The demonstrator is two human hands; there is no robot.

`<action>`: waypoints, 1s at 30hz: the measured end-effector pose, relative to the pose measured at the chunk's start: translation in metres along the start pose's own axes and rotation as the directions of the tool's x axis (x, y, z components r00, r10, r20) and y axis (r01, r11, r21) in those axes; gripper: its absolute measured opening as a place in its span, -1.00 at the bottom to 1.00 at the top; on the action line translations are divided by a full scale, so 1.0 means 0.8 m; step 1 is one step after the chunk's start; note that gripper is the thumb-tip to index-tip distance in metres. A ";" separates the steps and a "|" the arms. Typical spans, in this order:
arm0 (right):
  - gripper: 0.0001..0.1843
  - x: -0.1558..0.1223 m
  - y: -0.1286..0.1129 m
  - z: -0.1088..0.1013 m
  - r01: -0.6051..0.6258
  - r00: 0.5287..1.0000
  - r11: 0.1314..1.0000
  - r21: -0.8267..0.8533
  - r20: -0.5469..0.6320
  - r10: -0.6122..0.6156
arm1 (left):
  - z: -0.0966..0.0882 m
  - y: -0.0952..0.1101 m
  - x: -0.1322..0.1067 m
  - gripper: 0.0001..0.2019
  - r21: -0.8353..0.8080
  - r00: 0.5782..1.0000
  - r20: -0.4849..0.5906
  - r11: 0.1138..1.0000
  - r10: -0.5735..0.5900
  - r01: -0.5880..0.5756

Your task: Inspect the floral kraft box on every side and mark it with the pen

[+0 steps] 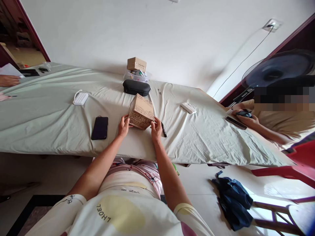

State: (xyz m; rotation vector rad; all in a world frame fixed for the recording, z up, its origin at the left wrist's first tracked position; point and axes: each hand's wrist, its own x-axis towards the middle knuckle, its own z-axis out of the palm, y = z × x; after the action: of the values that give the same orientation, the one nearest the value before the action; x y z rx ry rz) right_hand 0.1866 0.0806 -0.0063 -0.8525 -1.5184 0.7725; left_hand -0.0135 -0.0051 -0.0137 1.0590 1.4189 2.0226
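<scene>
A brown cardboard box point(140, 111) with dark line drawings on its sides rests on the cloth-covered table point(49, 114), tilted on one edge. My left hand point(123, 126) grips its near left corner with curled fingers. My right hand point(156, 128) holds its near right side, fingers closed against the card. A black marker pen point(163, 129) lies on the cloth just right of my right hand. A black phone point(99, 128) lies face down to the left of my left hand.
Behind the box lie a black case point(136, 87), a clear tub point(136, 76) with a second small box point(136, 64) on top, and two white gadgets point(80, 98) point(188, 108). A person's hand point(246, 118) at the right holds a dark object. Another hand point(8, 80) is far left. A fan point(278, 72) stands right.
</scene>
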 end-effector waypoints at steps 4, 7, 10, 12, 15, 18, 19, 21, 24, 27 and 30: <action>-0.34 -0.003 -0.004 0.003 -0.039 0.986 0.999 -0.006 0.160 0.039 | -0.004 -0.004 0.004 -0.38 -0.074 0.999 -0.044 0.997 -0.025 0.022; -0.32 -0.005 -0.007 0.005 -0.050 0.958 0.999 -0.006 0.283 0.050 | -0.007 -0.008 0.006 -0.39 -0.126 0.995 -0.084 0.991 -0.047 0.036; -0.22 -0.005 -0.008 0.005 -0.042 0.936 0.999 -0.001 0.348 0.039 | -0.008 -0.012 0.008 -0.38 -0.146 0.994 -0.098 0.989 -0.049 0.034; -0.13 -0.006 -0.006 0.005 -0.023 0.929 1.000 -0.015 0.368 0.027 | -0.009 -0.014 0.009 -0.37 -0.134 0.995 -0.089 0.990 -0.048 0.036; -0.08 -0.006 0.000 0.005 0.033 0.927 0.998 -0.045 0.375 -0.014 | -0.010 -0.016 0.010 -0.36 -0.083 0.996 -0.069 0.995 -0.055 0.049; -0.09 -0.007 0.006 0.007 0.080 0.933 0.995 -0.066 0.355 -0.052 | -0.011 -0.015 0.010 -0.34 -0.045 0.996 -0.056 0.997 -0.065 0.062; -0.08 -0.006 0.008 0.008 0.091 0.936 0.994 -0.068 0.347 -0.062 | -0.011 -0.014 0.010 -0.33 -0.036 0.996 -0.053 0.997 -0.068 0.066; -0.06 -0.006 0.009 0.008 0.116 0.939 0.991 -0.067 0.333 -0.088 | -0.010 -0.012 0.009 -0.30 -0.013 0.997 -0.038 0.997 -0.073 0.073; -0.12 -0.005 0.006 0.007 0.170 0.944 0.982 -0.079 0.300 -0.139 | -0.009 -0.010 0.007 -0.26 0.050 0.999 0.000 0.998 -0.046 0.046; -0.24 -0.007 -0.002 0.003 0.243 0.948 0.961 -0.133 0.244 -0.206 | -0.010 -0.007 0.005 -0.27 0.194 0.999 0.003 0.980 0.053 -0.052; -0.33 -0.012 -0.013 0.000 0.339 0.934 0.923 -0.182 0.185 -0.306 | -0.012 -0.006 0.005 -0.28 0.341 0.988 -0.012 0.929 0.156 -0.143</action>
State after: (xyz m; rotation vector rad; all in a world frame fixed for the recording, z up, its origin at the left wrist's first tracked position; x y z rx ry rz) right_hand 0.1860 0.0673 -0.0022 -0.6807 -1.8473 0.4445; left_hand -0.0235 -0.0059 -0.0188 1.3108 1.8038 1.9517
